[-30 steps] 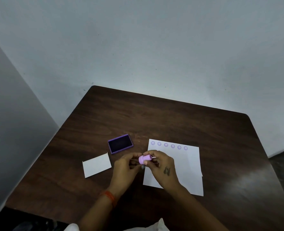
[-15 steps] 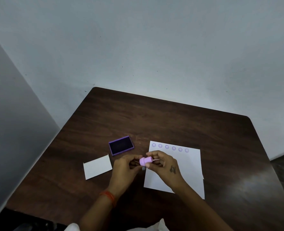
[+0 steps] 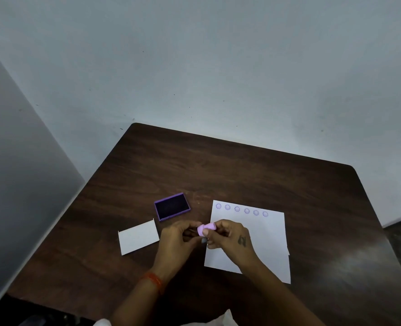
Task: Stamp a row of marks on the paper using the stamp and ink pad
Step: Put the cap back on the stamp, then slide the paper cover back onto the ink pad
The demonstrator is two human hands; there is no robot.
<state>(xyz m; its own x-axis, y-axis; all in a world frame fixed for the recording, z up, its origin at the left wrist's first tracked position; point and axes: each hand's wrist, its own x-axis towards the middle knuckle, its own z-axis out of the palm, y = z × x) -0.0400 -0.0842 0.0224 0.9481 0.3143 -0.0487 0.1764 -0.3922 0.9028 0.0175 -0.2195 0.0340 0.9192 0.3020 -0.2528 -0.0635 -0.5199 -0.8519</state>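
Pale blue-grey walls meet in a corner behind a dark wooden counter (image 3: 241, 175) with rounded far corners. Near the middle of the counter, toward its near edge, both hands come together around a small pink stamp (image 3: 206, 228), held in the air just over the left edge of the paper (image 3: 265, 234). The right hand (image 3: 230, 238) has its fingertips closed on the stamp's far end, its grip clamped on the stamp; a small dark tattoo shows on the back of this hand. The left hand (image 3: 178, 238) has its fingers curled in at the stamp's near end; its grip is drawn together, but whether it pinches the stamp or only touches it I cannot tell. An orange thread band (image 3: 153, 280) circles the left wrist.

White paper lies flat on the counter to the right of centre, with a second sheet edge peeking out along its right and lower sides. A row of six round purple marks (image 3: 241, 210) runs along its far edge, starting at the far left corner and stopping short of the right one.

Left of the paper and farther from the near edge sits the open purple ink pad (image 3: 172, 206), its dark inked face up. Nearer and farther left lies a small white card (image 3: 138, 236), flat, apart from the ink pad and from the hands.
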